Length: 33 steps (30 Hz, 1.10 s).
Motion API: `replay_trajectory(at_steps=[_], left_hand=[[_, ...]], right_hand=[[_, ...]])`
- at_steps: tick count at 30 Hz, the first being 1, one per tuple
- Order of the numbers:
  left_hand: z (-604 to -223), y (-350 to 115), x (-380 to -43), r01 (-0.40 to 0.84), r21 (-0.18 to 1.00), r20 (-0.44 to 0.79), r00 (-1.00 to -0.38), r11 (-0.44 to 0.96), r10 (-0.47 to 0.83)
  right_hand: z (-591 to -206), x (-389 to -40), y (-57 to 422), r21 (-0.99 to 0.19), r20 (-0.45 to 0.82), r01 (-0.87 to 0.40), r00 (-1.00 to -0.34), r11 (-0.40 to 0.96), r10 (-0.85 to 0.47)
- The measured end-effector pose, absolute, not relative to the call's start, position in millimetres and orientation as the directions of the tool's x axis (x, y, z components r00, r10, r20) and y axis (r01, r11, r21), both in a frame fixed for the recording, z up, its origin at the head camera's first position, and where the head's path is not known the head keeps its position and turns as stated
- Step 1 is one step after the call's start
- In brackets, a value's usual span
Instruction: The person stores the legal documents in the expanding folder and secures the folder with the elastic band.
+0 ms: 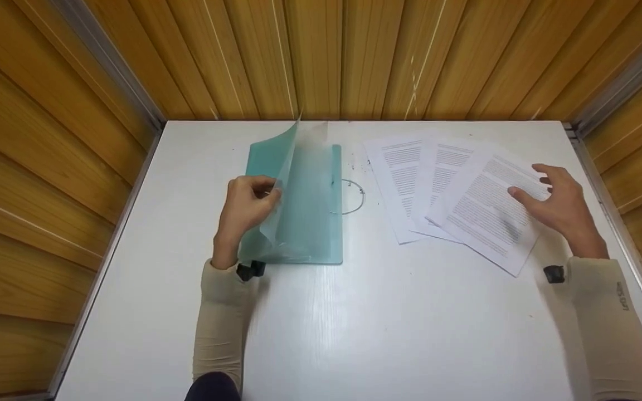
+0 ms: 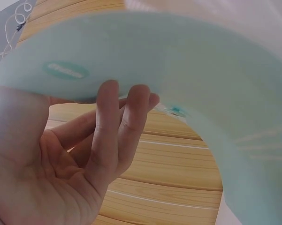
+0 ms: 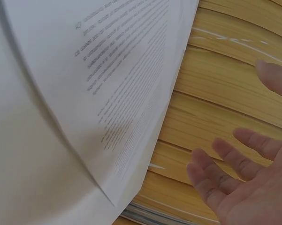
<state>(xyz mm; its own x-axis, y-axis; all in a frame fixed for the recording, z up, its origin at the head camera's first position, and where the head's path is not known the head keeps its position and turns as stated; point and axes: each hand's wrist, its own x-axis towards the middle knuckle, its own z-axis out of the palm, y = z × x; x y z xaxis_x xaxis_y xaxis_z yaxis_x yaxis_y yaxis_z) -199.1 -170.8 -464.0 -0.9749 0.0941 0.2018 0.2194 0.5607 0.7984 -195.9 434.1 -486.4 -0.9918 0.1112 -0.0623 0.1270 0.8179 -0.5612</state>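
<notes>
A teal translucent plastic folder (image 1: 315, 223) lies on the left half of the white table. My left hand (image 1: 246, 206) pinches its raised cover (image 2: 187, 70) between thumb and fingers, and the sheet bends upward in a curve. In the left wrist view a small oval label (image 2: 65, 70) shows on that cover. To the right, several printed sheets (image 1: 491, 206) are fanned out and overlap. Over the right edge of the rightmost sheet hovers my right hand (image 1: 563, 203), fingers spread and loosely bent, with nothing held; its shadow falls on the print.
A thin elastic loop (image 1: 364, 195) sticks out from the folder's right edge toward the sheets. Wood-patterned panels (image 1: 371, 61) wall in the white table (image 1: 377, 328) at the back and both sides.
</notes>
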Motion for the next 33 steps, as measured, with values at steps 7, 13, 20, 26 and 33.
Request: replay_trajectory(at_steps=[7,13,20,26,33], left_hand=[[-464.2,-171.9,-200.4,0.218,0.805,0.202,-0.975,0.551,0.090],[-467.7,-172.7,-201.6,0.242,0.794,0.231,-0.969,0.557,0.090],[-467.0,-172.3,-201.3,0.225,0.803,0.214,-0.973,0.552,0.085],[-465.2,-173.0,-200.4,0.214,0.806,0.199,-0.976,0.552,0.087],[-466.5,-172.6,-200.0,0.226,0.806,0.206,-0.973,0.548,0.099]], right_hand=[[-492.8,-190.2,447.1,-0.567,-0.094,0.181,-0.983,0.804,0.155],[-501.9,-184.0,454.3,-0.553,-0.106,0.213,-0.977,0.806,0.186],[-515.2,-181.1,465.9,-0.535,-0.178,0.293,-0.956,0.793,0.233],[-522.1,-179.6,470.9,-0.533,-0.215,0.326,-0.945,0.780,0.248],[-527.6,-176.8,472.0,-0.519,-0.241,0.390,-0.921,0.761,0.307]])
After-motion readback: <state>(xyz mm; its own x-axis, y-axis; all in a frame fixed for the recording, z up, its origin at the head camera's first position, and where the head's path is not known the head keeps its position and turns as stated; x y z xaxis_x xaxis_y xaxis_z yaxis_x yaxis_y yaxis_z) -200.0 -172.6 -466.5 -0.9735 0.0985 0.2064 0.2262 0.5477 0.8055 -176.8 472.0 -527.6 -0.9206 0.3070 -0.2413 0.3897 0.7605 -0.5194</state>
